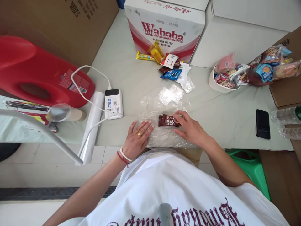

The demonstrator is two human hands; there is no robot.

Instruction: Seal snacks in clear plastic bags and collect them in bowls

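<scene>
head view: left hand (137,137) flat on clear bag (162,125), right hand (191,127) fingering brown packet (168,120).

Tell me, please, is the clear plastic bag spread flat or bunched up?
Spread flat: the plastic bag lies on the table under both hands.

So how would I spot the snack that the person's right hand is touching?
Start at the big red-and-white Wahaha carton at the table's far edge and come straight toward the person to the clear plastic bag. On it lies a small brown chocolate wrapper, under the right hand, the only snack apart from the piles.
</scene>
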